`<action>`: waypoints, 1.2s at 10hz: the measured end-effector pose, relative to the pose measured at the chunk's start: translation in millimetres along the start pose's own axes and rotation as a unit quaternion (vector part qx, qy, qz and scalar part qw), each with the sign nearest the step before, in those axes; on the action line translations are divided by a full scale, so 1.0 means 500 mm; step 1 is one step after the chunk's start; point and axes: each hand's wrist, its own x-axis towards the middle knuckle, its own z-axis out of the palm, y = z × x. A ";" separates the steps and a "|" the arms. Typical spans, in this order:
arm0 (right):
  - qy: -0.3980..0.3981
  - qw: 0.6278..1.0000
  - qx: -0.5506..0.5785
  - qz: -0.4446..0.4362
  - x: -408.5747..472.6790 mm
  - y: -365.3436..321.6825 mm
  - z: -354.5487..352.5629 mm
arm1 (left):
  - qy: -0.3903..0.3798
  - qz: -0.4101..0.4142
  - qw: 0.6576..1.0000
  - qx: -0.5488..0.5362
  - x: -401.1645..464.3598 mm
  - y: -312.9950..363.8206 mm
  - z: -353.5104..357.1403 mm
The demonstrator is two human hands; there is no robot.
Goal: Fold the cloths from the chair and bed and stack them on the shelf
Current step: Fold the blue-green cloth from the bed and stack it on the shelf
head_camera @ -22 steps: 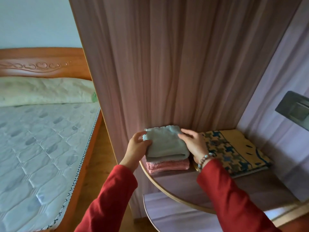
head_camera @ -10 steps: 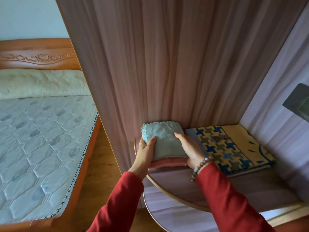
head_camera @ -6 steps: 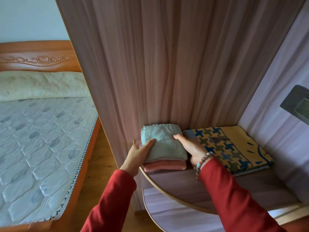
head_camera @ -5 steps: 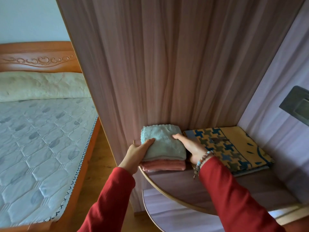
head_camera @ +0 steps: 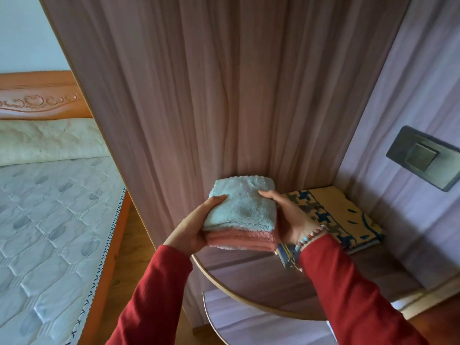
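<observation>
Both hands are now clamping the sides of the small stack and appear to be lifting it toward the person, where half a second ago it was sitting flat against the back panel. The left hand (head_camera: 193, 231) is gripping the left side, thumb curled over the top of the pale blue terry cloth (head_camera: 242, 204) and fingers tucked out of sight underneath. The right hand (head_camera: 290, 217) is gripping the right side the same way, thumb on top, a beaded bracelet (head_camera: 310, 236) showing at the wrist.

Beneath the blue cloth a folded pink cloth (head_camera: 242, 239) is riding along, and a thin whitish layer is peeking out under it; whether that is a third cloth or a folded hem is hard to tell. Squeezing from both sides is probably keeping the soft, fluffy layers squared up while the pile is being shifted.

The stack is hovering over the left rear corner of the rounded shelf (head_camera: 261, 277), a smooth wood-grain board with a pale curved front edge. Lying flat toward the right rear corner is a thinner woven cloth (head_camera: 341, 215), yellow with a blue blocky pattern, its near corner hidden behind the right wrist. Off to the left, a quilted mattress (head_camera: 49, 220) is filling the bed frame.
</observation>
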 end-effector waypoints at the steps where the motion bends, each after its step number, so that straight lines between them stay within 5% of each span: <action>1: 0.031 0.999 0.028 -0.032 -0.023 -0.011 -0.024 | -0.035 -0.014 0.999 0.021 0.017 0.018 0.035; 4: 0.150 0.972 0.090 -0.157 -0.135 -0.069 -0.097 | -0.187 -0.047 0.980 0.049 0.104 0.057 0.171; 6: 0.173 0.926 0.181 -0.281 -0.203 -0.098 -0.152 | -0.156 -0.061 0.984 -0.058 0.174 0.041 0.286; 7: 0.269 0.892 0.178 -0.317 0.159 -0.102 -0.544 | -0.210 -0.014 0.977 -0.035 0.103 0.045 0.398; 8: 0.270 0.899 0.072 -0.338 0.134 -0.095 -0.522 | -0.221 0.035 0.968 -0.114 0.000 0.074 0.457; 9: 0.142 0.868 0.289 -0.377 -0.021 -0.069 -0.345 | -0.164 -0.081 0.965 -0.190 0.238 0.004 0.403; 10: 0.202 0.852 0.327 -0.356 -0.143 -0.074 -0.236 | -0.127 -0.144 0.955 -0.228 0.314 -0.012 0.362; 12: 0.268 0.840 0.331 -0.337 -0.064 -0.060 -0.250 | -0.148 -0.099 0.960 -0.216 0.303 -0.013 0.355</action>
